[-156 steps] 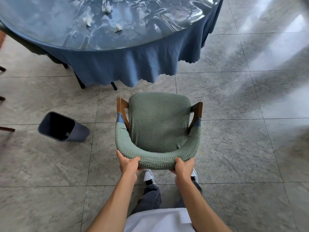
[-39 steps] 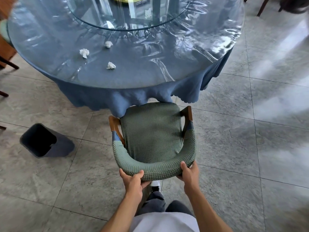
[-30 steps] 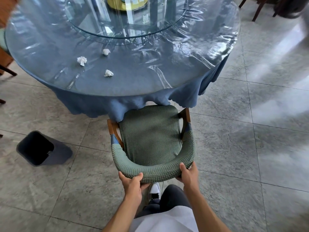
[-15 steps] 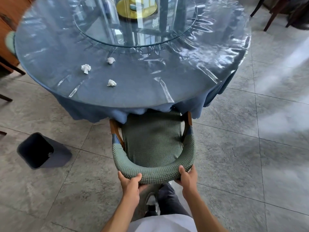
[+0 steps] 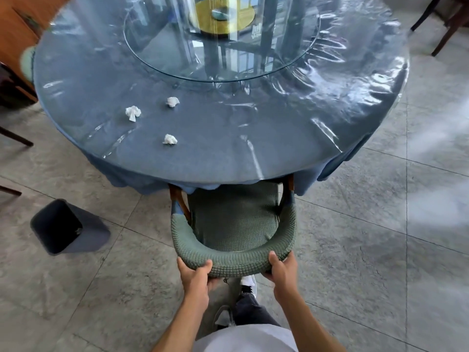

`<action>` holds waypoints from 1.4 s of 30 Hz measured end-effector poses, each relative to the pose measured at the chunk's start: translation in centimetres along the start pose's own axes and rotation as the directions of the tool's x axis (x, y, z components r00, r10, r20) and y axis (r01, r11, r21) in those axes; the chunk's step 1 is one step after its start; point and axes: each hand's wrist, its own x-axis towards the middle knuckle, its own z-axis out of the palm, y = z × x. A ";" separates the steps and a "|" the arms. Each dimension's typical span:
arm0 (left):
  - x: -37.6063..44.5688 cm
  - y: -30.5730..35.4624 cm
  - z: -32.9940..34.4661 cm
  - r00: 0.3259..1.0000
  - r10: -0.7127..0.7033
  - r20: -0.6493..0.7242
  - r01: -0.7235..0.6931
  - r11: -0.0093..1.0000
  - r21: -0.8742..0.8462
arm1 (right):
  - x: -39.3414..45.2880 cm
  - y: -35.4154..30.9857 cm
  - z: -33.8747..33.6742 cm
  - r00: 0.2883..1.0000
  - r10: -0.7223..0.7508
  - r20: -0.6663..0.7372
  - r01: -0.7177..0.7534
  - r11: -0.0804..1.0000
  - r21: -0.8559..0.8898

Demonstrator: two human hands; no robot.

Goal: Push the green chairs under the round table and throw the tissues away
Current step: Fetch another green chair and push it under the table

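- Since the frame five seconds back, the green chair (image 5: pixel 233 224) has gone from standing clear on the tiled floor (image 5: pixel 355 250) to having the front of its seat tucked beneath the round table (image 5: pixel 228 153); the blue tablecloth (image 5: pixel 127 176) now hangs over the seat's front edge.
- My left hand (image 5: pixel 195 273) grips the curved padded backrest at its left side, thumb on top and fingers curled underneath.
- My right hand (image 5: pixel 280 269) grips the same backrest at its right side, thumb up on the padding and fingers wrapped below.
- Both wooden armrest posts show at the table's edge, their front ends hidden by the cloth.
- Three crumpled white tissues lie on the clear plastic cover over the table, left of the chair's line: one tissue nearest me (image 5: pixel 169 139), one further left (image 5: pixel 132 113), and one by the rim of the glass turntable (image 5: pixel 172 101).
- That glass turntable (image 5: pixel 253 69) sits at the table's middle with a yellow disc (image 5: pixel 224 15) showing through it.
- A dark waste bin (image 5: pixel 66 227) stands on the floor to the left of the chair, well apart from it, its open mouth tilted toward me.
- One of my shoes (image 5: pixel 247 282) shows just behind the backrest, between my forearms.
- Dark wooden chair legs (image 5: pixel 441 29) show at the top right corner, away from the table.
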 end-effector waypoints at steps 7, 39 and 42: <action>1.3 0.9 2.9 1.000 0.014 0.000 -0.014 0.995 -0.099 | 3.2 -3.0 0.8 0.999 -0.006 0.047 0.006 1.000 -0.007; 6.8 9.2 9.8 0.999 0.002 0.037 0.003 0.990 -0.142 | 9.2 -11.0 7.5 0.997 -0.003 0.083 0.002 1.000 0.004; 7.1 10.2 10.3 0.999 0.000 0.044 0.006 0.989 -0.146 | 9.5 -11.7 8.4 0.997 -0.003 0.081 0.001 0.999 0.034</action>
